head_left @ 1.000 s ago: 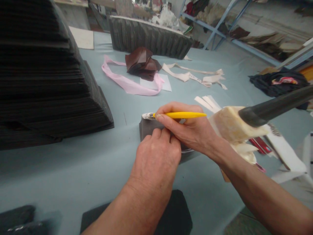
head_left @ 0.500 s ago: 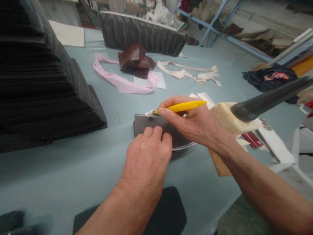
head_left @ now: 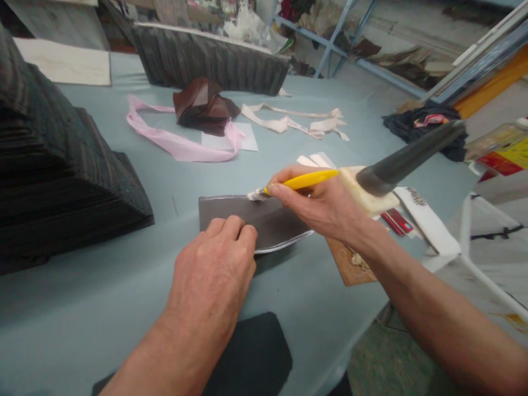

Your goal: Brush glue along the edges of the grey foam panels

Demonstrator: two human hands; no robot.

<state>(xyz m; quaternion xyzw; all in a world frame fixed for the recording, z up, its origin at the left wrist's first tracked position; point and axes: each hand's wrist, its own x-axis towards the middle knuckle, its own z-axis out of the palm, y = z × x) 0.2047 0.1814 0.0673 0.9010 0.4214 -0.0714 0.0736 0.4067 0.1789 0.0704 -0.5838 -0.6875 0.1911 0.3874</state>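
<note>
A dark grey, leather-like panel (head_left: 274, 223) lies on the table, with whitish lines along its far and near edges. My left hand (head_left: 212, 267) rests on its left part, fingers curled and closed on the near edge; the fingertips are partly hidden. In a pinch grip, my right hand (head_left: 325, 206) holds a small brush (head_left: 311, 179) with a yellow handle. Its white-coated bristles touch the panel at the far edge. A dark flat piece (head_left: 259, 352) lies below my left wrist.
Tall stacks of dark sheets (head_left: 61, 165) stand at left, with another dark row (head_left: 210, 58) behind. Pink cloth strip (head_left: 165, 140), brown crumpled material (head_left: 204, 107) and pale strips (head_left: 289, 121) lie beyond. A dark thick handle (head_left: 408, 159) slants up from a cream block (head_left: 371, 201) at right.
The brush has moved right along the panel's far edge. My left hand stays on the panel. The whole view has shifted, so surrounding things appear farther left.
</note>
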